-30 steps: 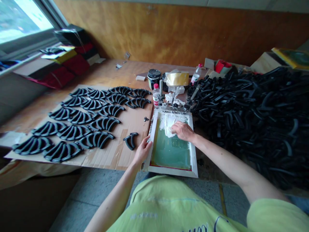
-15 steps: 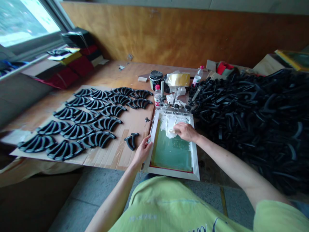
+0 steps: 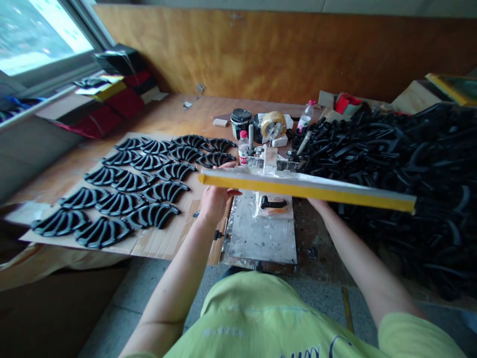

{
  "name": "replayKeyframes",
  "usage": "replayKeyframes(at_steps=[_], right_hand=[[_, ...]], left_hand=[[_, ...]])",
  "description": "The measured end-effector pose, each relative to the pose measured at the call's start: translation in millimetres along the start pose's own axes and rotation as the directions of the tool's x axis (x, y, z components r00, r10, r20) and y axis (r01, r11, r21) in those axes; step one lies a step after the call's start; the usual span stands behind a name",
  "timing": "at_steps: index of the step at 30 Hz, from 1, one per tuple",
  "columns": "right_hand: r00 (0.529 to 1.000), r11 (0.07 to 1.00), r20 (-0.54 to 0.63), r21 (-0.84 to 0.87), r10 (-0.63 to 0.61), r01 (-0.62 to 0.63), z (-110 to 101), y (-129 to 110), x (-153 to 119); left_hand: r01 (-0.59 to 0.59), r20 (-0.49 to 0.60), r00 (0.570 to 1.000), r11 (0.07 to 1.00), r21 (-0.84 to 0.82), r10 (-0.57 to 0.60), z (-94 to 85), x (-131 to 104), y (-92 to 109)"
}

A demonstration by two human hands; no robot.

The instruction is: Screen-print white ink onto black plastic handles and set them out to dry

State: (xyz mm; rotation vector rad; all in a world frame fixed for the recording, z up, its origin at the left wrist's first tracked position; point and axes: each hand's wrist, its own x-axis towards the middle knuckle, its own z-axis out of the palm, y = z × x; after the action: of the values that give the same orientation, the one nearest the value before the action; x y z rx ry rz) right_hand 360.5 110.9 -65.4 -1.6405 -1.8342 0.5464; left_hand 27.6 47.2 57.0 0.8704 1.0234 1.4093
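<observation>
A screen-printing frame (image 3: 309,188) is tilted up and seen edge-on, with yellow tape along its near edge. My left hand (image 3: 216,201) grips it near its left end, fingers showing above and below the edge. My right hand is mostly hidden behind the frame; only the wrist (image 3: 316,203) shows below it, so its fingers cannot be made out. Under the frame lies a grey metal base plate (image 3: 257,236). A single black curved handle (image 3: 274,203) sits on a small taped holder on that plate. A pale flat piece (image 3: 270,158) stands upright behind the frame.
Rows of black handles (image 3: 119,201) lie fanned out on cardboard (image 3: 186,233) at left. A large heap of black handles (image 3: 402,164) fills the right side. Behind are a red-capped bottle (image 3: 243,147), a black tub (image 3: 240,123) and a tape roll (image 3: 273,125).
The frame has gone from lying flat to tilted up, uncovering the plate and black handle. My left hand has moved up along it. My right hand has gone behind the frame.
</observation>
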Motion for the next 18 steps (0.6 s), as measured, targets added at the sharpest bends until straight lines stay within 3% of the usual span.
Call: replayKeyframes(at_steps=[3,5,6,9,10,12,14,15,16,18], right_hand=[[0.978,0.988,0.157,-0.042,-0.138,0.146,31,-14,-31],[0.957,0.968,0.206,-0.105,-0.204,0.229,46,-35,-48],[0.957,0.961,0.194,-0.132,-0.215,0.242,52,-47,-56],[0.946,0.94,0.147,-0.145,-0.289,0.309,62,-83,-79],[0.919,0.918,0.182,-0.127,-0.35,0.375,62,-91,-85],[0.865,0.884,0.288,-0.107,-0.41,0.455,55,-95,-90],[0.919,0.919,0.289,-0.211,-0.268,0.334,33,-79,-86],[0.973,0.933,0.205,-0.321,-0.102,0.165,17,-63,-81],[0.995,0.921,0.097,-0.39,0.013,0.026,0,-43,-75],[0.981,0.87,-0.058,-0.456,0.183,-0.189,-32,4,-62]], left_hand=[[0.028,-0.053,0.998,0.999,-0.024,-0.03,11.5,3,-5],[0.169,-0.07,0.983,0.984,-0.048,-0.172,12.9,-7,-27],[0.294,-0.037,0.955,0.955,-0.045,-0.296,12.8,-16,-43],[0.624,0.106,0.776,0.781,0.014,-0.622,10.4,-49,-92],[0.663,0.112,0.742,0.748,0.024,-0.661,7.6,-60,-105],[0.666,0.05,0.743,0.745,0.039,-0.667,-5.2,-75,-123],[0.632,-0.071,0.775,0.77,0.091,-0.628,-31.3,-80,-129],[0.61,-0.139,0.792,0.781,0.134,-0.594,-49.6,-79,-130],[0.588,-0.21,0.806,0.787,0.184,-0.553,-70.8,-76,-129],[0.569,-0.373,0.81,0.763,0.308,-0.453,-117.9,-68,-125]])
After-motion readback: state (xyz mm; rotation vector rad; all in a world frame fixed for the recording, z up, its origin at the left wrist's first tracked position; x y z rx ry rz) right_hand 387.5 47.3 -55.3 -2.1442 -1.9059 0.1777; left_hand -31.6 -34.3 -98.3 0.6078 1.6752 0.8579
